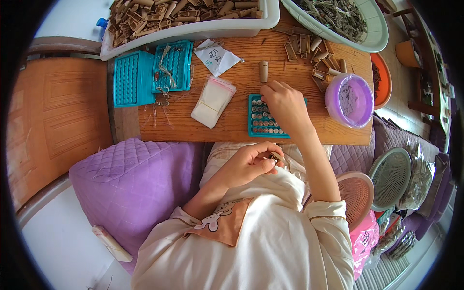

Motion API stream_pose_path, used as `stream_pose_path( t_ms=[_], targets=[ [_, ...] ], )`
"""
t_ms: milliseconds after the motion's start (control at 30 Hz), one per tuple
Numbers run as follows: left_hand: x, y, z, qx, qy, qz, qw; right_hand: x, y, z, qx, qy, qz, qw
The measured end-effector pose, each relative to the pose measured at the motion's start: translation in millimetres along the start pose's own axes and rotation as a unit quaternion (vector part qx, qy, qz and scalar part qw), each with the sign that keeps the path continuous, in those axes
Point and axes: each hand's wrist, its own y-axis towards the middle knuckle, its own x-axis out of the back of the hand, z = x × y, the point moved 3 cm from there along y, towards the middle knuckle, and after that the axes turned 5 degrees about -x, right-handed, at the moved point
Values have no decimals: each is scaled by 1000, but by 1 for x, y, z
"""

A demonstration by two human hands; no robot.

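Note:
Close to my lap, my left hand (258, 162) pinches a small brown casing (275, 157) between thumb and fingers; its hollow, dark side shows. My right hand (284, 101) reaches over a teal tray (250, 126) at the table's front edge. Its fingers are bent down at the tray's far left corner, and whatever the tips hold is hidden. Rows of small round silvery pieces (263, 123) fill the tray's visible wells. Just beyond my right fingertips stands a brown tube-shaped casing (263, 71).
More brown casings (304, 46) lie at the back right, near a purple-rimmed tub (331, 94). A white bin (193, 33) of casings and a pale green basket (376, 41) stand behind. Clear bags (212, 101), a paper packet (216, 57) and teal cases (133, 79) lie leftward.

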Motion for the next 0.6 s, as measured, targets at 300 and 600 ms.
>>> stream_pose_path(
  t_ms=[300,600],
  targets=[
    [-1,-2,0,-27,-55,-37,997,47,-25,6,-124,289,-86,945],
    [-6,-5,-12,-109,-30,-108,988,44,-93,47,-20,264,-214,940]
  ],
)
